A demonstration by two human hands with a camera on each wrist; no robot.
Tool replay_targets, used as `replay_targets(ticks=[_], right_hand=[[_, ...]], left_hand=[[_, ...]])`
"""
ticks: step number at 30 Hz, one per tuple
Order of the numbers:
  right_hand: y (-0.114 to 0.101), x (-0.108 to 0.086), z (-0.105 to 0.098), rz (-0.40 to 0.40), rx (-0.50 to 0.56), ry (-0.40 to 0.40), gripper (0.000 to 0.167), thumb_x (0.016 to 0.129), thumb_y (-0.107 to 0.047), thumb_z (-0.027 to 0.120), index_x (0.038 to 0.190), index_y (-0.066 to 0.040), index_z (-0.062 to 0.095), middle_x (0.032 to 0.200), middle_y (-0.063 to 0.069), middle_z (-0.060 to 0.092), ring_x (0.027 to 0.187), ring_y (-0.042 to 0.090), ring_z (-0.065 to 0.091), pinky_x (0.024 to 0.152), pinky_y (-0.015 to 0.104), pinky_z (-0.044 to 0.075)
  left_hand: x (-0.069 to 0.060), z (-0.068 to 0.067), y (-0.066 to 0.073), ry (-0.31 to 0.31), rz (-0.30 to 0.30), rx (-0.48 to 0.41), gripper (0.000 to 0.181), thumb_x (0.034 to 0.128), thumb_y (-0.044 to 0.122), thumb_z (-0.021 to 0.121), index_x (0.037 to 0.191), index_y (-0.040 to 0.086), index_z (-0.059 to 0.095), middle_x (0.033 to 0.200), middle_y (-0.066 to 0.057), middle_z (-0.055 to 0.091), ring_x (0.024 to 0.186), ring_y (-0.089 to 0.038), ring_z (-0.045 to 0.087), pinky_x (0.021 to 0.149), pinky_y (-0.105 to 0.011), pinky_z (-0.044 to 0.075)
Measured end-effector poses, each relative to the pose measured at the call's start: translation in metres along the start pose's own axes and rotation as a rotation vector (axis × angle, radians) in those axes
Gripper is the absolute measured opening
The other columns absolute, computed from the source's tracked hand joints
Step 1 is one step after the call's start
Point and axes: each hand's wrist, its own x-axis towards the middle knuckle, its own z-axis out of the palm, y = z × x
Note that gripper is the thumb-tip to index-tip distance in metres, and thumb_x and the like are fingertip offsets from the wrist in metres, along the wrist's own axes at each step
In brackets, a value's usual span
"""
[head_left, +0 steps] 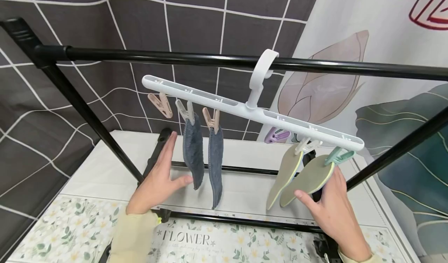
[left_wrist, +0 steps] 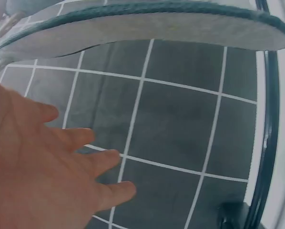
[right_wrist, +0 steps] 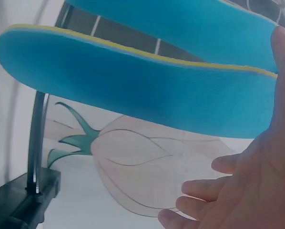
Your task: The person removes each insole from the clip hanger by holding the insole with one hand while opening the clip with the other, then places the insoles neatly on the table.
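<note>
A white clip hanger (head_left: 252, 113) hangs tilted from the black rail, its right end lower. Two fuzzy blue-grey insoles (head_left: 193, 154) hang from clips on its left half. My left hand (head_left: 159, 183) is beside them with fingers spread, holding nothing; the left wrist view shows it apart from an insole (left_wrist: 147, 31). On the right half, two grey-green insoles (head_left: 309, 179) with yellow edges hang from a white and a green clip. My right hand (head_left: 334, 212) is beside the outer one, fingers extended. Whether its thumb touches that insole (right_wrist: 133, 81) I cannot tell.
The black rack's top rail (head_left: 157, 56) runs across, with slanting legs at both sides and lower bars beneath. A pink clip (head_left: 161, 105) and a purple clip (head_left: 277, 135) hold nothing. Below lies a white flowered cloth (head_left: 80, 220); a dark grid curtain (head_left: 140, 29) hangs behind.
</note>
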Motion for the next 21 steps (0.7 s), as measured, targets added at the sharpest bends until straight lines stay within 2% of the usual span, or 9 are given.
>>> replay_targets(ticks=[3, 6, 10, 13, 17, 19, 20, 21], right_hand=[[-0.003, 0.0, -0.003, -0.003, 0.002, -0.001, 0.083, 0.075, -0.029, 0.086, 0.14, 0.0, 0.042, 0.125, 0.017, 0.048, 0.124, 0.037, 0.035, 0.112, 0.058, 0.017], [-0.006, 0.0, -0.004, 0.003, 0.006, 0.002, 0.085, 0.075, -0.032, 0.086, 0.139, 0.001, 0.042, 0.128, 0.019, 0.047, 0.127, 0.04, 0.033, 0.114, 0.058, 0.015], [-0.011, -0.001, -0.006, 0.026, 0.013, 0.01, 0.09, 0.075, -0.037, 0.087, 0.142, 0.0, 0.039, 0.134, 0.022, 0.043, 0.13, 0.043, 0.03, 0.114, 0.061, 0.013], [-0.015, -0.004, -0.008, 0.057, 0.004, 0.025, 0.098, 0.076, -0.044, 0.085, 0.146, 0.002, 0.034, 0.139, 0.028, 0.038, 0.131, 0.047, 0.028, 0.11, 0.064, 0.015], [-0.021, -0.009, -0.011, 0.116, -0.032, 0.054, 0.107, 0.08, -0.051, 0.081, 0.149, 0.008, 0.025, 0.144, 0.036, 0.026, 0.132, 0.05, 0.022, 0.099, 0.065, 0.023], [-0.024, -0.011, -0.015, 0.127, -0.05, 0.075, 0.107, 0.081, -0.054, 0.079, 0.148, 0.009, 0.024, 0.145, 0.036, 0.025, 0.134, 0.05, 0.019, 0.095, 0.064, 0.024], [-0.026, -0.012, -0.018, 0.132, -0.061, 0.084, 0.105, 0.081, -0.051, 0.08, 0.147, 0.01, 0.025, 0.144, 0.036, 0.026, 0.132, 0.049, 0.021, 0.092, 0.061, 0.025], [-0.028, -0.013, -0.021, 0.136, -0.071, 0.093, 0.103, 0.081, -0.047, 0.082, 0.146, 0.009, 0.025, 0.143, 0.034, 0.027, 0.13, 0.047, 0.024, 0.095, 0.056, 0.026]], left_hand=[[0.003, 0.004, -0.003, 0.023, 0.006, -0.065, 0.108, 0.0858, 0.075, 0.056, 0.162, 0.03, -0.006, 0.168, 0.004, -0.005, 0.152, -0.036, 0.008, 0.113, -0.069, 0.021], [0.005, 0.008, -0.006, 0.05, 0.024, -0.11, 0.104, 0.0899, 0.062, 0.064, 0.162, 0.028, -0.002, 0.169, 0.004, 0.001, 0.152, -0.031, 0.012, 0.116, -0.065, 0.017], [0.01, 0.014, -0.009, 0.082, 0.056, -0.174, 0.102, 0.092, 0.04, 0.073, 0.163, 0.019, 0.003, 0.168, -0.003, 0.012, 0.151, -0.029, 0.02, 0.119, -0.059, 0.017], [0.012, 0.018, -0.012, 0.081, 0.065, -0.255, 0.098, 0.0932, 0.027, 0.073, 0.163, 0.013, 0.005, 0.167, -0.009, 0.015, 0.15, -0.032, 0.022, 0.12, -0.054, 0.02], [0.013, 0.024, -0.012, 0.067, 0.041, -0.384, 0.092, 0.0954, 0.019, 0.07, 0.163, 0.012, 0.008, 0.167, -0.012, 0.014, 0.149, -0.035, 0.024, 0.118, -0.046, 0.027], [0.014, 0.027, -0.011, 0.07, 0.03, -0.432, 0.09, 0.0959, 0.017, 0.069, 0.162, 0.011, 0.009, 0.167, -0.011, 0.015, 0.15, -0.033, 0.023, 0.117, -0.043, 0.028], [0.014, 0.028, -0.011, 0.074, 0.028, -0.451, 0.089, 0.0958, 0.016, 0.069, 0.162, 0.011, 0.01, 0.167, -0.012, 0.016, 0.15, -0.033, 0.023, 0.117, -0.042, 0.029], [0.015, 0.03, -0.011, 0.079, 0.033, -0.47, 0.089, 0.0956, 0.014, 0.069, 0.162, 0.01, 0.01, 0.167, -0.012, 0.016, 0.15, -0.032, 0.022, 0.117, -0.04, 0.028]])
